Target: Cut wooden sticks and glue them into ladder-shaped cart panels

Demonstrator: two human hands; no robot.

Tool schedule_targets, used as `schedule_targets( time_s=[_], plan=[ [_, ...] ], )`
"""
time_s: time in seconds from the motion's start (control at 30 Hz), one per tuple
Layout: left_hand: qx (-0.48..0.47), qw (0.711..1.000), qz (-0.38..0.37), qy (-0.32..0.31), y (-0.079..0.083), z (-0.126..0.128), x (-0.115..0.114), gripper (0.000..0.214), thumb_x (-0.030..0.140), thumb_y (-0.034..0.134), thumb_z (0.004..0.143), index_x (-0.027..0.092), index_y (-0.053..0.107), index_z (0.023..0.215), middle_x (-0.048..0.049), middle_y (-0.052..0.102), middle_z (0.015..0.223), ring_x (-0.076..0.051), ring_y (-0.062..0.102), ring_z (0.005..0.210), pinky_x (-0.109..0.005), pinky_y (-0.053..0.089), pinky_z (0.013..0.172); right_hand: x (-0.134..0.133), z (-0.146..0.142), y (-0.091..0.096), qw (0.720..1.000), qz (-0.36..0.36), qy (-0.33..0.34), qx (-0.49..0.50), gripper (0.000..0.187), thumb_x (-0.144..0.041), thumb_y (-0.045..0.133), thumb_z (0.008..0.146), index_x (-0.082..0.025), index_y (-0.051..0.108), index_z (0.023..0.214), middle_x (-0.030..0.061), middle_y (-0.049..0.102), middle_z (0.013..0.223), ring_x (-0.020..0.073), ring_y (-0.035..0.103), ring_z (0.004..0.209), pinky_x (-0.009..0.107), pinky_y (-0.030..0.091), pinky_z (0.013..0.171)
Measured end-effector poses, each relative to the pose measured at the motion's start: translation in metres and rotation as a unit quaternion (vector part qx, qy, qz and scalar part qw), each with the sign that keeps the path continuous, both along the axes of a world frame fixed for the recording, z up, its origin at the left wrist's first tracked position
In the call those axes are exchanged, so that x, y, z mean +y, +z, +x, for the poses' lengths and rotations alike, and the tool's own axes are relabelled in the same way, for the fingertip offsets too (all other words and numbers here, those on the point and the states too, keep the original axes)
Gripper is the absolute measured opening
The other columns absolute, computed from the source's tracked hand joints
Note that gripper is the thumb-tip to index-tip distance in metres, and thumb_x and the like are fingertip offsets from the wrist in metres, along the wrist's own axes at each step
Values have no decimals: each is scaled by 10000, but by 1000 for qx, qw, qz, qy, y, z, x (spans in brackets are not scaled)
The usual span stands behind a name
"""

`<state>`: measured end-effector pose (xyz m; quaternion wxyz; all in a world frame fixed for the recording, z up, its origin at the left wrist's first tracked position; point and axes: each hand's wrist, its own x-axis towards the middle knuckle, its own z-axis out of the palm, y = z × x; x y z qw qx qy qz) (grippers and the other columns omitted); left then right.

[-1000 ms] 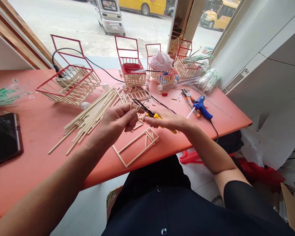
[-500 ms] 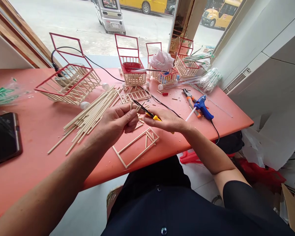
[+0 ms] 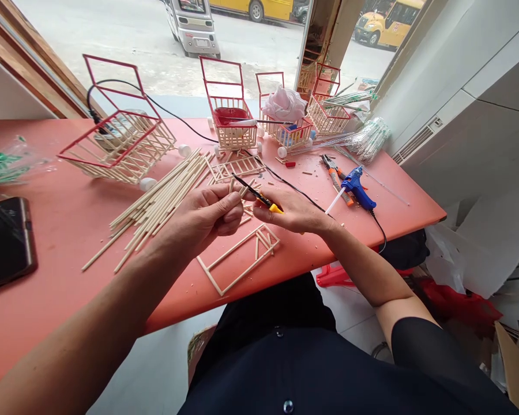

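Observation:
My left hand is closed, pinching a short wooden stick above the red table. My right hand is closed round yellow-handled cutters, whose black blades point at that stick and now look shut on it. Just below the hands a rectangular stick frame lies flat on the table. A pile of long wooden sticks lies to the left of my left hand.
Several stick-and-red-frame model carts stand along the back by the window. A blue glue gun and orange pliers lie at the right, with a black cable crossing the table. A dark phone lies at the left edge.
The cutter blades, open a second ago, have closed at the stick. Both hands stay almost in place; my right hand has tilted slightly.

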<state>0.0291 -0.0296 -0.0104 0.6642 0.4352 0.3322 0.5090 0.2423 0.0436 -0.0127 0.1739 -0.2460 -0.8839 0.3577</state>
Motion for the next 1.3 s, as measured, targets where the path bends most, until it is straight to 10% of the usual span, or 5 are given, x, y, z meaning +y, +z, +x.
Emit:
schedule_targets(
  time_s=[0.83, 1.07, 1.3],
  plan=[
    [20, 1000, 8, 6, -10, 1, 6, 477, 509, 1017, 776, 131, 727, 796, 73, 401, 547, -53, 315, 469, -189, 260, 435, -5, -5, -24, 991, 80, -85, 62, 425, -619, 592, 1027, -240, 475, 875, 28, 557, 838, 199, 451, 786, 350, 357, 780],
    [152, 976, 107, 115, -12, 5, 3, 417, 506, 883, 913, 175, 687, 751, 25, 531, 572, -105, 476, 480, -234, 385, 473, -4, -7, -26, 987, 109, -115, 22, 301, -502, 553, 1046, -205, 544, 995, 84, 631, 948, 230, 509, 861, 366, 382, 828],
    [133, 979, 102, 120, -14, 8, 2, 346, 390, 838, 943, 192, 644, 736, 57, 437, 545, -88, 386, 471, -214, 319, 455, -1, -1, -7, 998, -47, -26, -20, 528, -710, 568, 1051, -186, 611, 1096, 81, 698, 1075, 236, 596, 978, 362, 454, 902]
  ],
)
